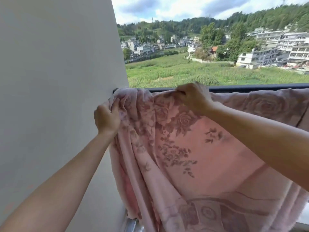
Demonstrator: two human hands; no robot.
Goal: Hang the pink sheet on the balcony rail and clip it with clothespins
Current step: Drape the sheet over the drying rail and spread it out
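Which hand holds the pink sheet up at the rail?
The right hand, pinching the pink floral sheet at the dark metal rail; the left hand grips its bunched edge lower, by the white wall.

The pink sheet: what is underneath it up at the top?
The dark balcony rail. It shows to the right of the right hand, and its end peeks out at the wall. Between those, the pink sheet hides it.

sheet (192, 148): soft matt pink cloth, raised floral weave
rail (250, 88): smooth dark metal
wall (58, 81): matt, smooth grey-white
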